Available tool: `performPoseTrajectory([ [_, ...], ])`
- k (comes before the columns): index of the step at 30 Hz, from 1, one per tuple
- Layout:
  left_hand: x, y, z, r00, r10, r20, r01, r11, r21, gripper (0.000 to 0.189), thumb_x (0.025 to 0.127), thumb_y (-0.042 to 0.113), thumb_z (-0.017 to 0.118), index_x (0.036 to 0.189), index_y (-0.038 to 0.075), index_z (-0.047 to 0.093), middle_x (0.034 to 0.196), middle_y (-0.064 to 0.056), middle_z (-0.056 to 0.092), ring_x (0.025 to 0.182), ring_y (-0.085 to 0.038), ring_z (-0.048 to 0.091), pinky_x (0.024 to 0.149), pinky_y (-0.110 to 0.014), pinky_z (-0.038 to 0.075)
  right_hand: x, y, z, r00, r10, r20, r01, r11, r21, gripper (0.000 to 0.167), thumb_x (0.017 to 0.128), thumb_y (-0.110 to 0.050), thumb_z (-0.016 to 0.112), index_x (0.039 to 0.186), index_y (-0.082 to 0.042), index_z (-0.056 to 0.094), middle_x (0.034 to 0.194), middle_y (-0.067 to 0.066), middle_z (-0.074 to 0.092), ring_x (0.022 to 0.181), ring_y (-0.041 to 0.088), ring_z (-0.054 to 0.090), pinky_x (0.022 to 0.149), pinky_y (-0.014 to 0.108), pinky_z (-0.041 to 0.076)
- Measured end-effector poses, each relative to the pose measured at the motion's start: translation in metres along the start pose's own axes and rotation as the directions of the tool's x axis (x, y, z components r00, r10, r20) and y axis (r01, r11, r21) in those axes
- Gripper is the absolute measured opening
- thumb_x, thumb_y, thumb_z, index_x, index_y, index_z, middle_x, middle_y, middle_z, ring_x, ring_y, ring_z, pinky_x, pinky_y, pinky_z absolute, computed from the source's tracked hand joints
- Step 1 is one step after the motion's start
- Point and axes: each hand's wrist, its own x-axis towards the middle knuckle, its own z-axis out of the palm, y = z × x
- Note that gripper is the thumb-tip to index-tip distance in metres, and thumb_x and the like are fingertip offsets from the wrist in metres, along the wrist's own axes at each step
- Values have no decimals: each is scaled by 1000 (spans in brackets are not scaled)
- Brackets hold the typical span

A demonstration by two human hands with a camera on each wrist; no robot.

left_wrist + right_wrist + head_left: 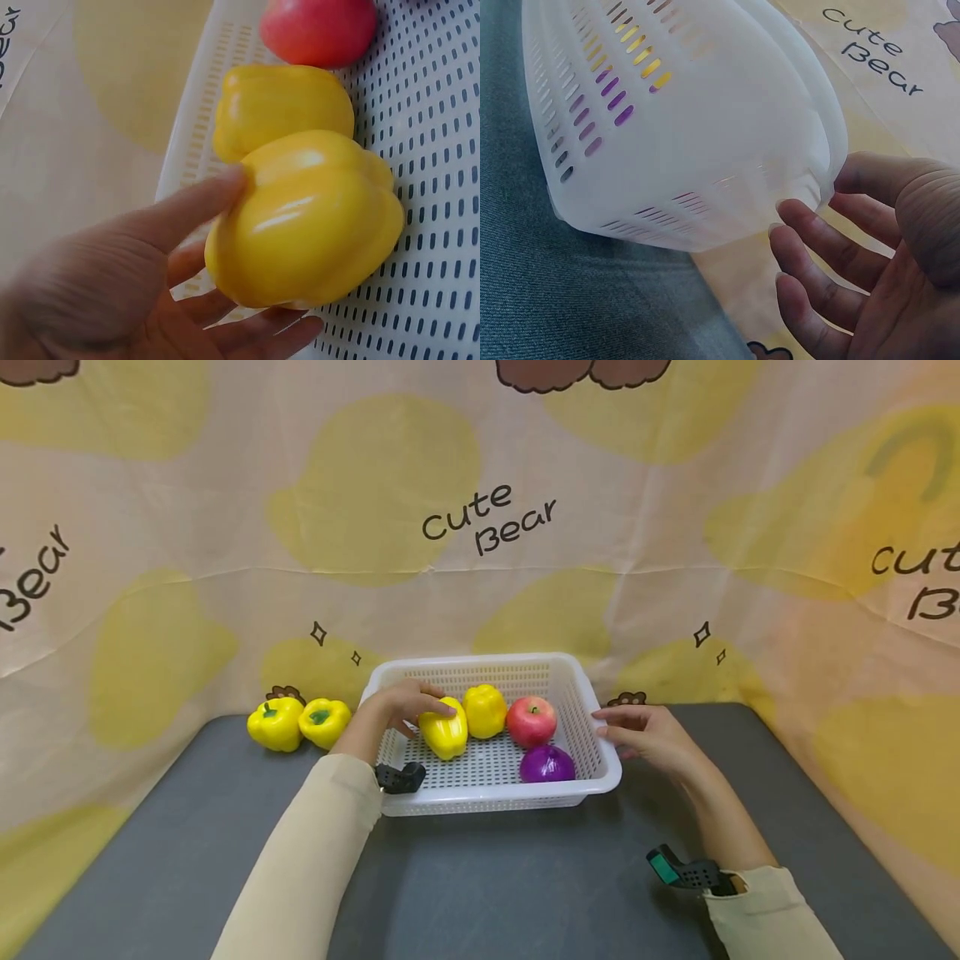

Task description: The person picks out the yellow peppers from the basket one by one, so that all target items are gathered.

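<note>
A white plastic basket [480, 789] sits at the back of the grey table. Inside it, my left hand [408, 703] holds a glossy yellow bell pepper [445, 728]. The left wrist view shows the thumb on that pepper [307, 217] and the fingers around its underside. Another yellow bell pepper [485, 710], a red apple [532, 721] and a purple onion [547, 765] are in the basket too. At the basket's right end my right hand [652, 739] pinches the rim, thumb on top; in the right wrist view the other fingers curl beside the wall [720, 142].
Two yellow bell peppers with green stems, a left one [276, 724] and a right one [325, 722], stand on the table [510, 885] left of the basket. A printed cloth [615, 552] hangs close behind the table and along its sides.
</note>
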Motion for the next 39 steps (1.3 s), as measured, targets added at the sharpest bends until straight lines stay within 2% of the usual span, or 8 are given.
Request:
performPoseTrajectory([
  [6,1,-1,1,999,-9,-43,9,1000,5,70,91,33,75,151,10,46,152,-16,47,124,-32,57,105,-45,53,1,0,0,1000,-2,6,2,1000,2,50,94,-33,71,133,-3,64,131,23,63,99,21,69,85,47,61],
  [9,0,-2,0,998,4,-67,-4,1000,5,71,88,33,77,149,12,48,153,-14,47,125,-30,55,108,-44,50,1,-1,0,1000,-4,8,4,1000,-1,49,94,-33,71,133,-3,65,129,23,64,98,21,69,84,46,62],
  [13,0,-3,-2,991,92,-95,-91,996,19,71,87,32,78,149,14,49,156,-15,45,138,-33,48,116,-49,43,2,-2,1,1000,-9,9,9,1000,-4,49,95,-32,71,133,-3,65,128,22,65,98,19,70,83,44,62],
  [17,0,-4,-3,975,189,-116,-185,982,49,71,86,31,79,149,14,50,158,-16,43,146,-37,40,120,-54,35,1,-4,1,1000,-17,12,17,1000,2,49,95,-31,71,134,-2,64,129,22,65,99,18,69,82,41,62],
  [22,0,-4,-3,970,208,-125,-202,977,62,68,83,35,81,144,18,56,154,-11,48,143,-38,40,121,-58,31,0,-6,1,1000,-20,18,20,1000,13,48,95,-29,70,135,-2,63,130,23,64,99,19,70,81,39,62],
  [25,-1,-3,-2,971,204,-128,-199,979,50,66,82,35,81,142,20,58,152,-10,50,140,-37,43,120,-58,33,0,-6,2,1000,-18,20,18,1000,14,49,96,-29,70,135,-1,63,130,24,64,100,20,70,81,40,62],
  [32,-3,0,-2,965,230,-125,-231,973,8,72,84,31,80,148,17,51,158,-14,43,134,-34,51,108,-48,51,-1,-5,2,1000,-20,16,20,1000,16,49,95,-30,70,135,-2,63,130,24,63,100,20,70,83,43,62],
  [39,-15,18,-7,937,309,-165,-294,949,110,76,82,33,81,148,14,49,156,-18,44,136,-36,50,109,-50,49,-2,-6,0,1000,-14,7,14,1000,20,48,95,-29,70,134,-2,64,130,23,62,97,19,68,83,44,62],
])
